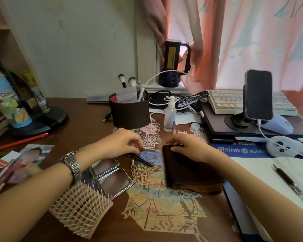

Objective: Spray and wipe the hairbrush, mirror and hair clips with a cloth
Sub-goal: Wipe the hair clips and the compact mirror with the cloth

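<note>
While both forearms are stretched over the counter [88, 119], a dark brown cloth [185, 170] is seen lying folded right of centre, its far edge pressed under the right hand [187, 145], whose fingers [175, 142] are curled down onto that edge. A hairbrush [81, 208] is laid bristles-up at the near left, partly under the left forearm, which carries a metal watch [73, 165]. Just beyond the brush, an opened compact mirror [110, 175] is laid flat, both glass faces up. A clear spray bottle [170, 116] is stood upright beyond the hands, near a dark round holder [129, 112] filled with brushes. Between mirror and cloth, dark hair clips [140, 158] are laid on the counter, with a silver heart-shaped clip [133, 171] just beside them. A thin pale clip [150, 149] is pinched by the fingers [137, 145] of the left hand [122, 144], close over the dark ones.
</note>
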Demonstrator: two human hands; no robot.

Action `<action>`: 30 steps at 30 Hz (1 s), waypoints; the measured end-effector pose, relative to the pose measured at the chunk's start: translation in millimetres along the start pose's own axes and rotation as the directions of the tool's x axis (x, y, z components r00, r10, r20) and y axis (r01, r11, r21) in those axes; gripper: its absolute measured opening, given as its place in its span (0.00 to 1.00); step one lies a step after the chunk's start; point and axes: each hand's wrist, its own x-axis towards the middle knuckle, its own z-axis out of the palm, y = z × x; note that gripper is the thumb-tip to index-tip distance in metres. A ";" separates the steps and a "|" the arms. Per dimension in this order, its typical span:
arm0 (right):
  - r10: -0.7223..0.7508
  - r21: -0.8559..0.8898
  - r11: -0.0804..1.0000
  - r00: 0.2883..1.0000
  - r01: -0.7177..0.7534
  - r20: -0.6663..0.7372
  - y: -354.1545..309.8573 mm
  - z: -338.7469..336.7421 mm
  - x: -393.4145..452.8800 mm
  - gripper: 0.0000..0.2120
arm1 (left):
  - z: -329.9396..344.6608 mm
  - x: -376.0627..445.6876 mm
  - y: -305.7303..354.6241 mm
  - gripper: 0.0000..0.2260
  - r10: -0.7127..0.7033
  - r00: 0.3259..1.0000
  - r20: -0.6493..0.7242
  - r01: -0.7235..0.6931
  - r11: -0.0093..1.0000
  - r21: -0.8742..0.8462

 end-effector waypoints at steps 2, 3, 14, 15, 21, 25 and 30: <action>0.018 -0.056 0.998 1.000 -0.017 0.008 2.4 1.9 4.5 0.12 | 2.4 5.2 -1.2 0.08 0.000 0.999 -0.053 0.002 0.999 0.032; 0.030 -0.087 0.996 0.999 -0.028 0.016 3.2 2.8 6.0 0.10 | 3.7 7.8 -1.7 0.08 -0.004 0.998 -0.069 0.008 0.999 0.053; -0.077 0.308 0.948 0.997 0.076 -0.012 2.0 -3.7 -0.1 0.09 | 12.7 24.5 0.2 0.06 -0.001 0.999 -0.041 0.002 1.000 0.024; -0.090 0.308 0.947 0.996 0.087 -0.005 1.0 -4.2 -0.2 0.10 | 14.3 27.0 2.9 0.07 0.004 0.999 -0.037 -0.004 1.000 0.010; -0.087 0.078 0.992 0.990 0.096 -0.112 3.5 9.0 0.8 0.10 | 20.8 35.3 11.7 0.07 0.037 0.999 -0.035 -0.039 0.998 -0.053; -0.210 -0.097 0.976 0.961 0.196 -0.179 1.5 6.1 -20.2 0.16 | 19.6 34.2 6.8 0.07 0.014 0.999 -0.030 -0.017 0.992 -0.122; -0.151 -0.231 0.963 0.988 0.140 -0.030 2.5 15.2 -41.0 0.31 | 19.5 33.7 5.4 0.08 0.035 0.999 -0.026 -0.038 0.995 -0.091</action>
